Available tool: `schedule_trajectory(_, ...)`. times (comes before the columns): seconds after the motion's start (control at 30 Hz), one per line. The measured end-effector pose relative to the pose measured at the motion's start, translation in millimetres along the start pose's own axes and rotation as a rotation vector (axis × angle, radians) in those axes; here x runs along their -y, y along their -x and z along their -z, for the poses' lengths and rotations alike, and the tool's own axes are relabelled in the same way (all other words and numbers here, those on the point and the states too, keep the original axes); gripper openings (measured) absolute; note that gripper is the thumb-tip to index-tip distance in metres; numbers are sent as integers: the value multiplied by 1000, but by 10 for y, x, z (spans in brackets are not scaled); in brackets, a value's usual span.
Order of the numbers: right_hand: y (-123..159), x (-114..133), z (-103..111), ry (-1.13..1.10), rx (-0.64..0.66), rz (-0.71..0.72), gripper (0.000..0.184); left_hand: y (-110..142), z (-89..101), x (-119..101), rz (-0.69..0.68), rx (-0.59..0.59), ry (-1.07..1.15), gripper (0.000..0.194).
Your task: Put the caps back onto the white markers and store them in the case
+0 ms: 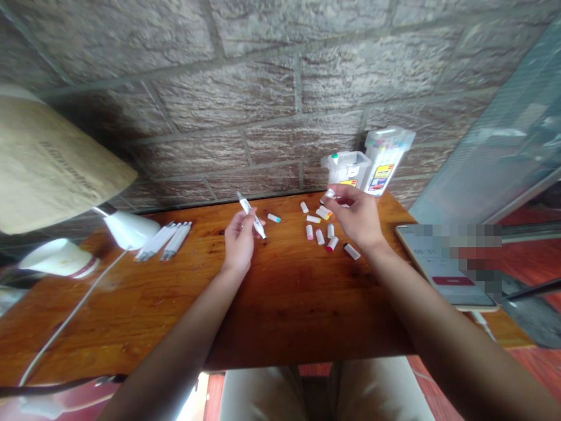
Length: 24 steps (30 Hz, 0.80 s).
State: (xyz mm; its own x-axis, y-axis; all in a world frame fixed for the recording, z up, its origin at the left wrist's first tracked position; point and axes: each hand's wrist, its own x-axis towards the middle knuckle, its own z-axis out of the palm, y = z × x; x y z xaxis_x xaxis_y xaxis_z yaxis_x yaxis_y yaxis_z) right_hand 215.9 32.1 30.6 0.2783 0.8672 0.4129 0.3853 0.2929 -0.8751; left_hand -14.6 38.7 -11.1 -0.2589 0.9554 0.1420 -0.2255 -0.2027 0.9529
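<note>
Forearms [421,298]: both reached in over the wooden table [280,304].
Left hand [239,241]: pinched a white marker [250,215] between thumb and fingers, tilted above the tabletop.
Right hand [358,221]: gripped a small white cap [330,193] in its fingertips, in front of the clear plastic cases [386,161].
Loose caps [319,237]: lay scattered between the hands, mostly near the right one; a teal-ended cap [274,218] lay nearer the left.
Grouped markers [177,241]: rested beside the lamp base [131,229].
Tablet [447,266]: lay right of the caps.

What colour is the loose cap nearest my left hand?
The cap is white with a turquoise end; head view.
</note>
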Motion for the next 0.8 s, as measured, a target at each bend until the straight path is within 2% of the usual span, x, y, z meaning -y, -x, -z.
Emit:
schedule_trajectory(0.07,-37,-32,17,-62,-25,-38,37,6,-2,-2,-11,2,-13,39)
schedule_trajectory(0.1,-20,-43,-5,-76,2,-47,37,10,-3,-3,-17,4,-19,38)
schedule_trajectory(0.2,156,-41,-170,-19,172,-15,34,11,3,-8,-43,-7,-24,40)
schedule_trajectory(0.33,467,10,-441,144,407,173,16,-13,23,-7,-90,-51,-27,39)
schedule_trajectory(0.47,576,18,-526,242,561,227,18,-35,33,5,-123,-65,-52,39)
schedule_trajectory(0.63,504,-9,-424,346,600,226,17,-27,26,13,-125,-47,-80,40)
schedule_trajectory(0.8,458,12,-368,334,543,231,16,-9,12,12,-106,-35,-98,41)
